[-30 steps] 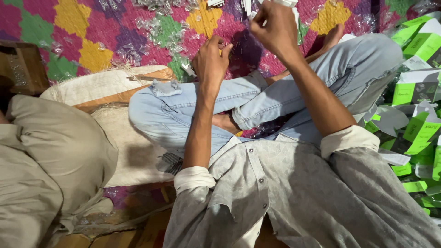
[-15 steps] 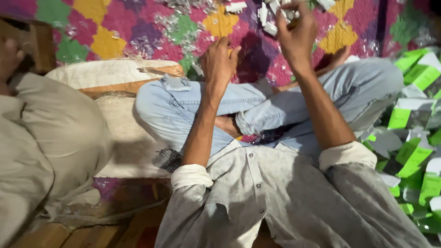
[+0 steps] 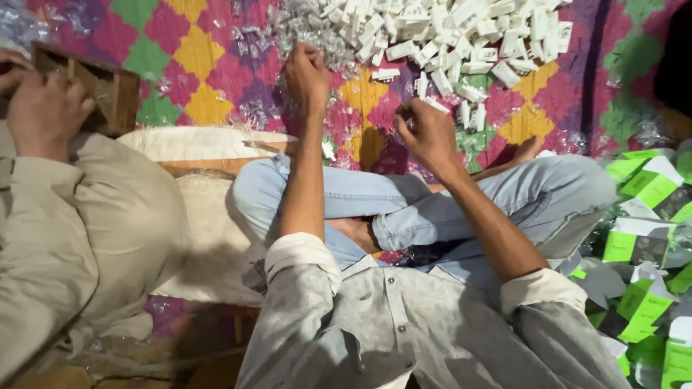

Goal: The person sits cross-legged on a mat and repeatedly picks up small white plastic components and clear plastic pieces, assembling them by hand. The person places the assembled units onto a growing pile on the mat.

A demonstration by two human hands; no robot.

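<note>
The right hand (image 3: 427,133) has its grip pinched on a small white piece (image 3: 435,105). The left hand (image 3: 306,72) is clenched among clear wrappers (image 3: 303,32). Beyond lies a heap of white pieces (image 3: 461,29) on the patterned mat (image 3: 187,72); green-and-white boxes (image 3: 641,238) pile at its right edge.

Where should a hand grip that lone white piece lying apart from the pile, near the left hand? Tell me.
Pinch the white piece across its narrow width, coming from above. It lies flat on the mat with its long sides clear, a little off the pile and just right of the left hand.
</note>
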